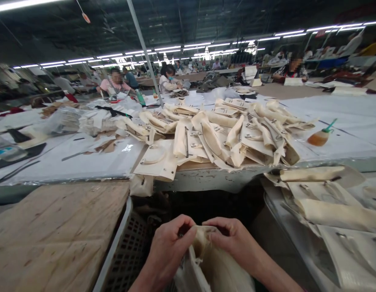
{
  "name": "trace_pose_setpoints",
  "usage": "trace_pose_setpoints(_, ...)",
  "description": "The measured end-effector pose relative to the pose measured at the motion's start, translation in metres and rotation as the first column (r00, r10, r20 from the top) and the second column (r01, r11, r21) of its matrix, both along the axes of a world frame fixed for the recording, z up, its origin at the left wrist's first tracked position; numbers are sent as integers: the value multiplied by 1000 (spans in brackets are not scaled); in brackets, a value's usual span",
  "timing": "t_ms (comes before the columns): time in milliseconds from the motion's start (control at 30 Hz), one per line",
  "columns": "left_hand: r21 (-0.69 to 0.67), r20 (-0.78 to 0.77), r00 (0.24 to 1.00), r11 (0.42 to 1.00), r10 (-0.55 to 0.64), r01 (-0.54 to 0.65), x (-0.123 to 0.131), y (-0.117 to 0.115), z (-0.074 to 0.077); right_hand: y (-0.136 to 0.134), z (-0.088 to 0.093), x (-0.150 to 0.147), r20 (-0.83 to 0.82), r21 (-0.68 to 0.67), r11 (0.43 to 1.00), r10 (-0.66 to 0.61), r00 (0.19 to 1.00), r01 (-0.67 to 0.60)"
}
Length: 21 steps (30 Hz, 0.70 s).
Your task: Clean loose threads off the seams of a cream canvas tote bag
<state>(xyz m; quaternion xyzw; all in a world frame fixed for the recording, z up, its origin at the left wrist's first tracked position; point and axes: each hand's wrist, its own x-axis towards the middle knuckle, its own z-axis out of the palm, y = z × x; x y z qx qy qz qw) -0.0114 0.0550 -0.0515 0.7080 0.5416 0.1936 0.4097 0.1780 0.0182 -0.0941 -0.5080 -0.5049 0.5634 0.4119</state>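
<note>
Low in the head view, my left hand (171,248) and my right hand (235,239) pinch the upper edge of a cream bag piece (224,267) between thumb and fingers. The piece hangs open below the hands, and its inside shows toward me. Its lower part runs out of view. A frayed edge shows between the two thumbs. Ahead on the worktable lies a heap of similar cream bag pieces (218,134), some with dark zips and metal fittings. More cream bag pieces (331,215) are stacked at the right.
A brown board (54,227) lies at the left beside a plastic crate (127,243). On the white worktable (115,162) are paper stacks (98,121) and a glue bottle (320,138) with a green nozzle. Several people work at tables farther back.
</note>
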Motion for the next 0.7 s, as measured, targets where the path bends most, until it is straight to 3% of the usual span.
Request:
trace_pose_setpoints(200, -64, 40, 993, 991, -112, 115, -3, 8, 8, -20, 8, -1, 27, -21, 999, -31, 999, 32)
trace_pose_setpoints(400, 2, -30, 972, 973, -232, 232, -4, 11, 8, -19, 10, 1, 177, -11, 1000, 11, 984, -9)
trace_pose_setpoints(567, 22, -97, 970, 974, -224, 227, 1, 10, 13, -19, 11, 2, 274, 5, 1000, 6, 962, -8)
trace_pose_setpoints(700, 60, -149, 965, 972, -215, 226, 6, 11, 11, -21, 7, 4, 334, 107, 994, -71, 940, 37)
